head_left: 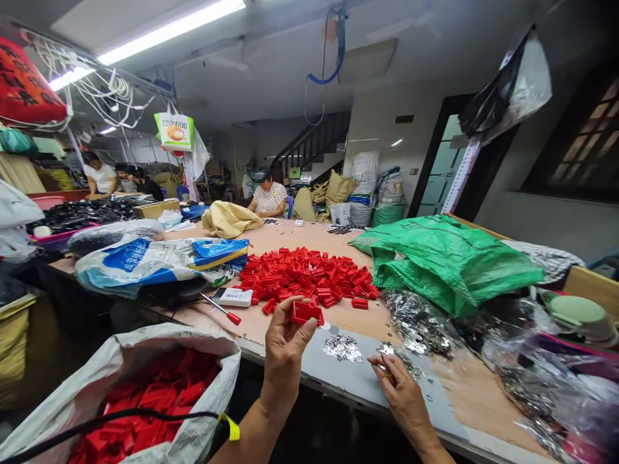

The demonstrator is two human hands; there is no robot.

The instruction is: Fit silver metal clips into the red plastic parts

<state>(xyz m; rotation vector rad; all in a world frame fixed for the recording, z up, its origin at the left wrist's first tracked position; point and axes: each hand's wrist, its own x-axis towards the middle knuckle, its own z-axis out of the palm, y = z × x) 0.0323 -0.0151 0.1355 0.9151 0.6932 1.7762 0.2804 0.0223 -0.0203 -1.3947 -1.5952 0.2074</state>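
My left hand is closed on a red plastic housing, raised above the table's near edge with its hollow side showing. My right hand rests low over the grey mat, thumb and fingers pinched on a thin dark pointed tool; its exact kind is too small to make out. Just left of those fingers lies a small pile of flat silvery metal pieces, with more metal pieces beyond them. Behind my left hand spreads a large heap of red plastic housings.
An open white sack of red parts stands at lower left. A red-handled screwdriver lies beside a white box. Green sacking and plastic bags of metal pieces occupy the right. A person sits across the table.
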